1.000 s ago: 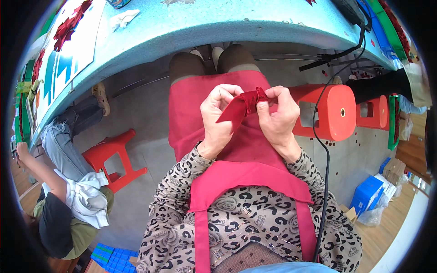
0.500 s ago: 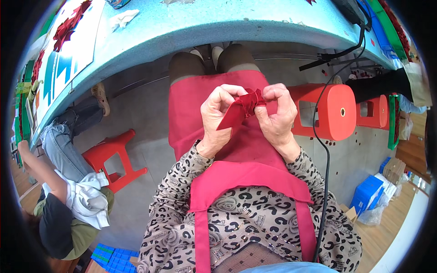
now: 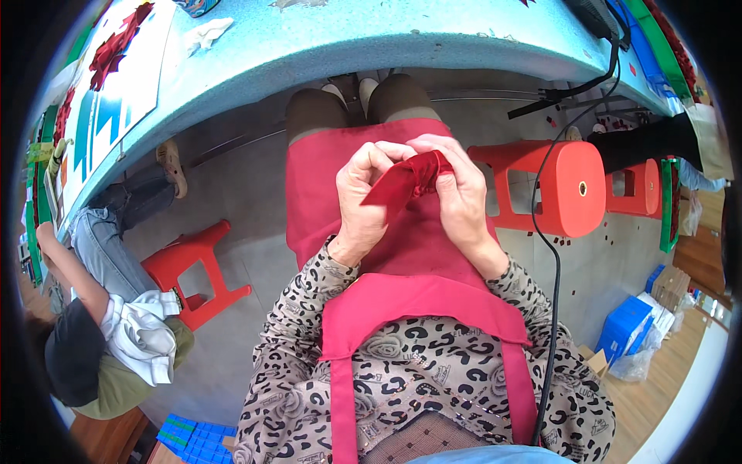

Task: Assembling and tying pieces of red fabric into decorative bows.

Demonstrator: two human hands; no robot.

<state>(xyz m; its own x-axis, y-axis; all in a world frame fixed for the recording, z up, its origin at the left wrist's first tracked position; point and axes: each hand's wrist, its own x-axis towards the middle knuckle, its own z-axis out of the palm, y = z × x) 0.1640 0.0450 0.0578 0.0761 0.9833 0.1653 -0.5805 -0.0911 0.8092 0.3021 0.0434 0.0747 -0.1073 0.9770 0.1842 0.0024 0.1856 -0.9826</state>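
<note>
A dark red velvet ribbon [image 3: 398, 184], gathered into folds at its right end, is held above my lap over the red apron [image 3: 318, 166]. My left hand [image 3: 359, 209] pinches its wide flat part, which points down toward my left palm. At the gathered end, the thumb and fingers of my right hand [image 3: 461, 203] are closed on the folds. Some fingertips of both hands are hidden behind the cloth.
Beyond my knees curves the light blue table [image 3: 348, 58], with red fabric pieces [image 3: 116, 54] at its left. Red stools stand at right [image 3: 580, 189] and left [image 3: 197, 271]. A black cable [image 3: 553, 263] hangs on my right. Another person [image 3: 85, 332] sits at left.
My right hand has moved a little left and curled its fingers over the gathered end. The ribbon's flat part has turned and shows more. The person at left has shifted.
</note>
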